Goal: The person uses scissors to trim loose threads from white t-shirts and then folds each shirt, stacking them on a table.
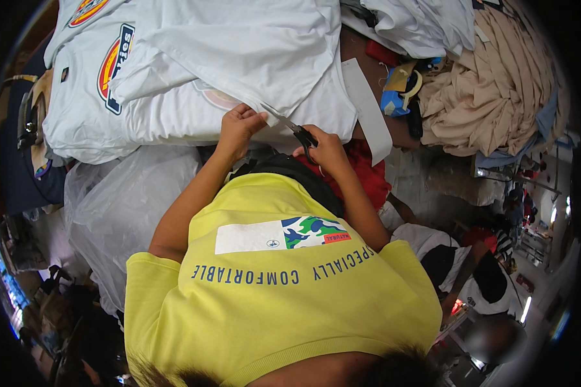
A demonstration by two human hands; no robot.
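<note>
White T-shirts (252, 55) with a coloured printed logo lie in a thick pile in front of me. My left hand (240, 128) is closed in a pinch at the near edge of the top shirt. To its right, my right hand (326, 149) grips a pair of scissors (301, 134) by the black handles. The metal blades point up and left, against the white cloth and close to my left fingertips. Whether a thread lies between the blades is too small to tell.
A white paper strip (370, 113) lies right of the pile. Beyond it are a tape roll (412, 87), a blue packet (394, 102) and heaped beige cloth (490, 84). Clear plastic sheeting (132, 200) hangs below left. Red cloth (368, 184) is at my right; another person (474, 271) is behind it.
</note>
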